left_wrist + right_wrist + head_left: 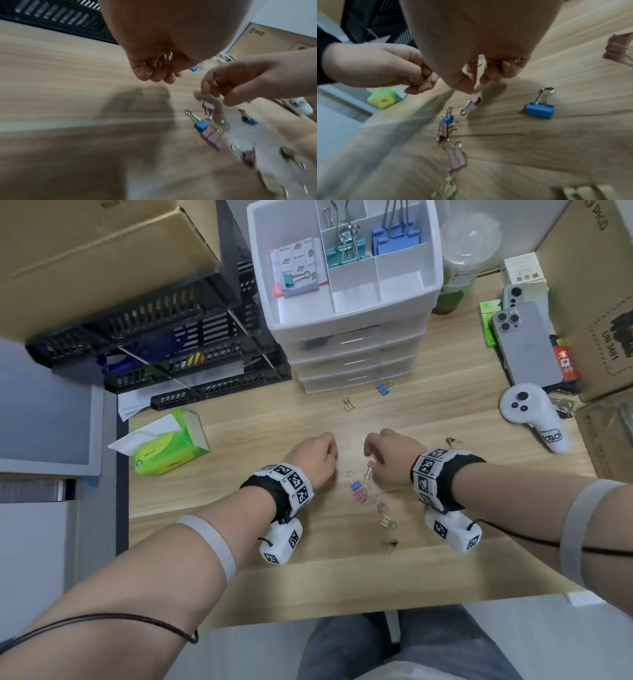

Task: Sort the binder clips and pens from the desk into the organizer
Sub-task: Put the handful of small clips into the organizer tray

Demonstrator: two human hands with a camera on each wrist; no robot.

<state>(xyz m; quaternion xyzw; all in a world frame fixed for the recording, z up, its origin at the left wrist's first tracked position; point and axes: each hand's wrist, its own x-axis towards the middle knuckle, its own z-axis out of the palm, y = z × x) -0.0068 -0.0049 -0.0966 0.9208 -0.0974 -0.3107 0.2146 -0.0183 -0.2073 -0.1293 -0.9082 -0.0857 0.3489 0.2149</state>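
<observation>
Several small binder clips lie on the wooden desk (239, 508). My left hand (329, 453) is curled into a fist, and silver clip handles (167, 56) show between its fingers. My right hand (370, 449) is curled too, with clip handles (517, 60) tucked in its fingers. Its thumb and forefinger hang just over a pink clip (370, 469) (475, 100). A blue clip (356, 485) and a pink clip (360, 495) lie between my wrists. The white organizer (404, 299) stands at the back, with teal clips (342, 254) and blue clips (394, 239) in its top tray.
More clips lie near the organizer's foot: a yellow one (348, 405) and a blue one (384, 387). A green tissue pack (171, 450) sits left. Black mesh trays (154, 337) stand back left. Phones (527, 347) and a white controller (531, 412) lie right, beside cardboard boxes.
</observation>
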